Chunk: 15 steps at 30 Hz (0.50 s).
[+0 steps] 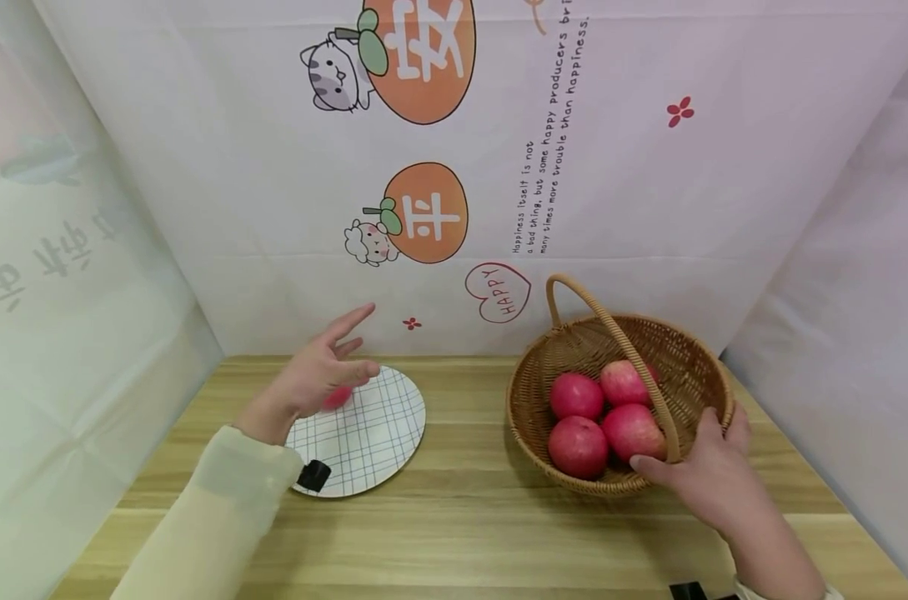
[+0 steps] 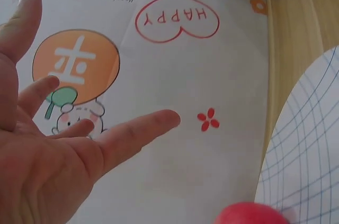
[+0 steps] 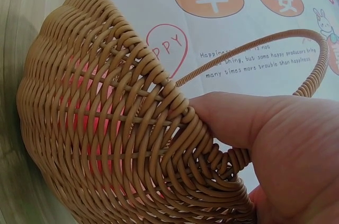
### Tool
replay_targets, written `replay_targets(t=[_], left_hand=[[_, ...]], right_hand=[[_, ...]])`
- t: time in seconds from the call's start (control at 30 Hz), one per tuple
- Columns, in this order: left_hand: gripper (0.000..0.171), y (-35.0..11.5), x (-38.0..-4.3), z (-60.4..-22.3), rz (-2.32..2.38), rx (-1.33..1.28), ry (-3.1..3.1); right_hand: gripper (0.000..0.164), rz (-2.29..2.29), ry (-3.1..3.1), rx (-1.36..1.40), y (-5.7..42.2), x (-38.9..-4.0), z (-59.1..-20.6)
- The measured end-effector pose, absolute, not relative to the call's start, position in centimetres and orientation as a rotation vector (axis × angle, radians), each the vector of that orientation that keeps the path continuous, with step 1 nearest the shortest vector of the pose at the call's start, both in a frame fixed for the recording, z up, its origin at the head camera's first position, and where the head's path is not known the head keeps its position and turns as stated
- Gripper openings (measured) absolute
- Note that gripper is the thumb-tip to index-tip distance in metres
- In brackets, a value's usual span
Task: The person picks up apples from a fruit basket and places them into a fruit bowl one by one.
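My left hand (image 1: pixel 320 375) is held over a round white plate (image 1: pixel 382 433) with a blue grid pattern, its fingers spread and nothing in its grasp. Beneath it on the plate is a rounded red thing (image 1: pixel 338 398), mostly hidden by the hand in the head view; its top (image 2: pixel 253 215) shows at the bottom of the left wrist view. My right hand (image 1: pixel 712 475) grips the rim of a brown wicker basket (image 1: pixel 524 387) near the foot of its arched handle (image 3: pixel 254 49), thumb inside. Several red apples (image 1: pixel 577 446) lie together in the basket.
Plate and basket stand on a wood-grain table (image 1: pixel 454 533). A white printed cloth (image 1: pixel 611 192) rises along the table's back edge, with more cloth hanging at the left (image 1: pixel 71 275) and right sides.
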<state>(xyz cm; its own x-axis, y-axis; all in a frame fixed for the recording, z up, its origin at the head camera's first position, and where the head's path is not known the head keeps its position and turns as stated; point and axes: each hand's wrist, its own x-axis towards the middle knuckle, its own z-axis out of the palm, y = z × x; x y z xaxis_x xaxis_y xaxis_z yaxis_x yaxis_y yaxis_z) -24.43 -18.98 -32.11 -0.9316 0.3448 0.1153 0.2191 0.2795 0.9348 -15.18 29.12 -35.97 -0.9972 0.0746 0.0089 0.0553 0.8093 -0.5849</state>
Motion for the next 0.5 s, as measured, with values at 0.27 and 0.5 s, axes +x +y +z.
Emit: replay_targets(t=[0.27,0.5], left_hand=[[0.097,-15.6,-24.3,-32.8,1.775,0.731,2.292],[0.097,-11.8,-24.1,-33.7,1.828,0.773,2.136]], right_hand=[[0.131,0.977,-2.955,-0.102,29.0,-15.1,-35.8],[0.131,0.962,-2.959,-0.107,29.1,-15.0,-35.8]])
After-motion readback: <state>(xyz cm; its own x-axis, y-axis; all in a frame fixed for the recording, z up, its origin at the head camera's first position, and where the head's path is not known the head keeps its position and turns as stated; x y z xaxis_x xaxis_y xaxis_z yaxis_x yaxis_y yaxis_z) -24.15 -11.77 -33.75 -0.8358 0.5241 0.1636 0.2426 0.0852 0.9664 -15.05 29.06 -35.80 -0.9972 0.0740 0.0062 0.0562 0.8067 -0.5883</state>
